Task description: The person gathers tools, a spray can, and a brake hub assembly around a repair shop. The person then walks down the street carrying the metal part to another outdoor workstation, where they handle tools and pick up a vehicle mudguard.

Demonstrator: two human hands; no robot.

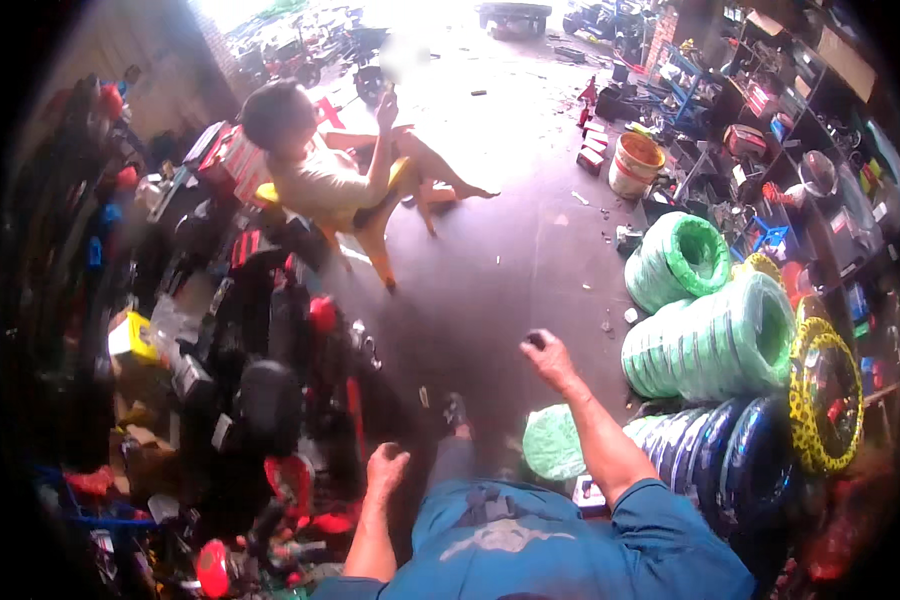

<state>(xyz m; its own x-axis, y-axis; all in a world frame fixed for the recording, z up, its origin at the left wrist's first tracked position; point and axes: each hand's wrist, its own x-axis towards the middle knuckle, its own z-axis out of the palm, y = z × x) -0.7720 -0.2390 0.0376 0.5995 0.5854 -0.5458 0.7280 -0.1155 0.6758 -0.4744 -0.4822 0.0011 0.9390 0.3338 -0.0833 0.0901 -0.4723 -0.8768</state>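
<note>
Beside the right forearm (608, 440), one flat green bundle (554, 443) is lying nearer the person's body than the right hand (552, 362), apart from its fingers. Two more green-wrapped bundles are resting to the right of that hand, also apart from the fingers: one long bundle (705, 340) and, beyond it, one shorter bundle (660, 265). The right hand is hanging above the floor (530, 270), its fingers bending toward the thumb; a dark patch is showing at their tips, and one cannot tell whether they are grasping a small object or merely casting shadow. The left hand (387, 468) is hanging well apart from all three bundles, its fingers partly curling; whether they are gripping anything, one cannot tell.

On the near side of the long bundle, several dark blue rings (735, 455) are standing in a row, overlapping too much for a sure count. To their right, at least one yellow ring with black spots (802, 400) is standing upright. Left of the left hand, one black rounded thing (270, 398) is sitting amid clutter. Farther off, one bucket (632, 178) is standing beyond the shorter bundle, and one other person (315, 185) is sitting on one yellow chair (375, 250).
</note>
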